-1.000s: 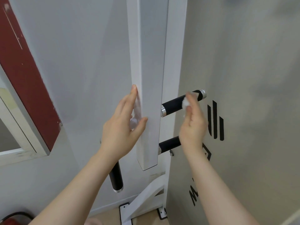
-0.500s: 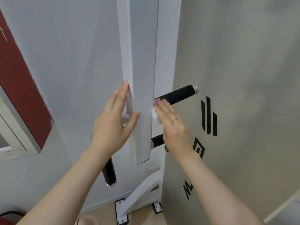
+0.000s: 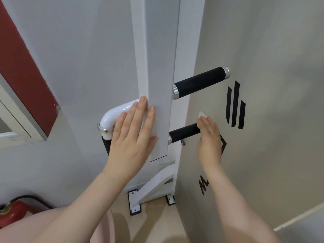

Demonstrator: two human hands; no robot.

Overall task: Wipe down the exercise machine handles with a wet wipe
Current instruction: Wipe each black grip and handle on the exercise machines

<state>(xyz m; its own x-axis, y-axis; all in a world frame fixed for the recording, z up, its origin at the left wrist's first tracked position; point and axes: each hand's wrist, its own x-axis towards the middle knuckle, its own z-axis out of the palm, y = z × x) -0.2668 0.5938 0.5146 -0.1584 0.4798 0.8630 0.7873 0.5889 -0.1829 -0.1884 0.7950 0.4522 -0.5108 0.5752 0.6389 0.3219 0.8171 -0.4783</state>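
The white post (image 3: pixel 157 76) of the exercise machine fills the middle of the view from 12 o'clock down to the centre. The left hand (image 3: pixel 133 135) lies flat against it with straight, slightly spread fingers, gripping nothing, probably to steady the frame while the other hand works. At 9 o'clock from that hand a white bent tube (image 3: pixel 114 114) curves down to a black grip (image 3: pixel 105 146), mostly hidden behind the hand. At 2 o'clock from the centre the upper handle (image 3: pixel 199 83) sticks out bare. Below it, the lower handle (image 3: pixel 184 133) meets the right hand (image 3: pixel 209 135), whose fingers press the wet wipe (image 3: pixel 201 114) to its outer end. The wipe peeks out at 12 o'clock above the fingertips, placed, it seems, for rubbing along the foam.
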